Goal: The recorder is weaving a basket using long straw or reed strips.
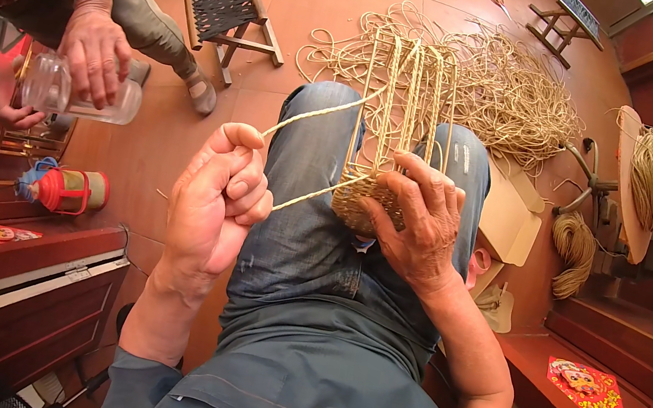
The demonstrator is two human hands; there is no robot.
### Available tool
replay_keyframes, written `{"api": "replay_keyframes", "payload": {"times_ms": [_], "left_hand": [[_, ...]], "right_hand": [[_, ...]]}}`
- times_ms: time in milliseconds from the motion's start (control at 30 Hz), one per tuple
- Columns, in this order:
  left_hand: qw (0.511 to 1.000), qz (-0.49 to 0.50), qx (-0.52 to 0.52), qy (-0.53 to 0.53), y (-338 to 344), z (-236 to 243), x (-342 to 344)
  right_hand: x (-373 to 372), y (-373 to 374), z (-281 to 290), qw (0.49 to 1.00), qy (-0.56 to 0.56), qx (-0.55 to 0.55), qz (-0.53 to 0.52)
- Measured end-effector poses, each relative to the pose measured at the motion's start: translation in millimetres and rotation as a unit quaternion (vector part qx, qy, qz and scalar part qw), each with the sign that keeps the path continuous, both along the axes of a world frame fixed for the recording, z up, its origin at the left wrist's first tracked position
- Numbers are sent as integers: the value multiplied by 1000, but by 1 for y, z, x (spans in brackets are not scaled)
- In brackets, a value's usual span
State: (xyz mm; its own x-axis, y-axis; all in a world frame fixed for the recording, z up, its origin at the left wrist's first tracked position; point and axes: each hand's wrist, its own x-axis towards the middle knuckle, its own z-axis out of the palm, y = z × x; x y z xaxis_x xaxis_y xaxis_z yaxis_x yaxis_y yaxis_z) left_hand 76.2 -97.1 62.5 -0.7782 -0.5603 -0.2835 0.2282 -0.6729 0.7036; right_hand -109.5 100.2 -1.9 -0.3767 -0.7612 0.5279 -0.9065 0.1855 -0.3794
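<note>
A narrow wire frame (360,105) strung with twisted straw-coloured cords stands between my knees. Its near end has a tightly woven straw section (347,209). My left hand (221,198) is closed around a pale twisted cord (321,111), left of the frame. One stretch of this cord runs taut from the fist up to the strung cords, and another runs to the edge of the weave. My right hand (420,225) grips the woven section from the right, thumb on its near side and fingers over its top. Those fingers hide part of the weave.
Loose straw cord (528,100) lies heaped on the floor ahead. A folding stool (225,10) stands front left, near another person's hand (97,50) over a clear plastic jar (113,101). At right are an open cardboard box (513,211) and a cord coil (573,256); a red thermos (75,190) is at left.
</note>
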Motion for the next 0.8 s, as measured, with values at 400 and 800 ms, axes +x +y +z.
{"api": "replay_keyframes", "payload": {"times_ms": [400,800], "left_hand": [[992,121,6,25,-68,-57,-30],[944,275,42,-180,-111,-205,56]], "right_hand": [[2,-5,11,999,-29,-17,-17],[5,-49,31,999,-16,18,-47]]}}
